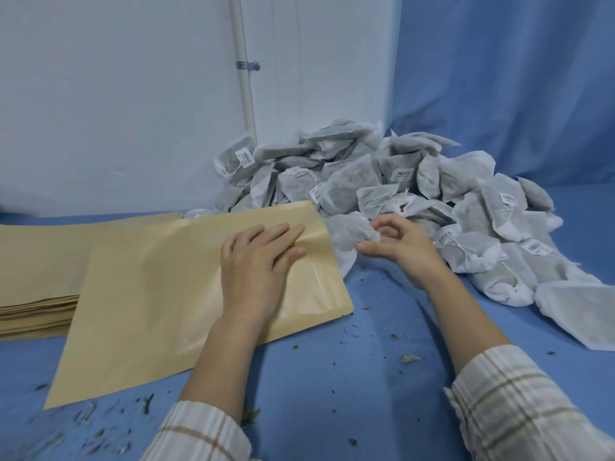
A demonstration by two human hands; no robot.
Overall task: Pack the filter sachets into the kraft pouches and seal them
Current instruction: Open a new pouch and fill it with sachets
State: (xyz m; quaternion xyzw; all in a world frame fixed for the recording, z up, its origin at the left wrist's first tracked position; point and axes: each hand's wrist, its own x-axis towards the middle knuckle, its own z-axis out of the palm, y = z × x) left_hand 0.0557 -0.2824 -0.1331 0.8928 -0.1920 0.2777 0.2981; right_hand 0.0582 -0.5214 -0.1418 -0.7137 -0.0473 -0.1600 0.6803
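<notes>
**Two hands at the mouth of one pouch**

Left hand (256,261) flat, fingers straight, pressing on the right end of a kraft pouch (186,294) lying on the blue cloth (349,377). Right hand (396,244) just beside, fingers curled round the white edge of a sachet (346,237) at the pouch's right edge. Behind and to the right, a big heap of sachets (399,181), grey-filled, some with barcode labels, against the white wall (116,94). At far left, partly under the pouch, a stack of flat pouches (36,284). Scattered over the cloth, dry herb crumbs (409,359). Checked sleeves (519,407) on both forearms.
</notes>
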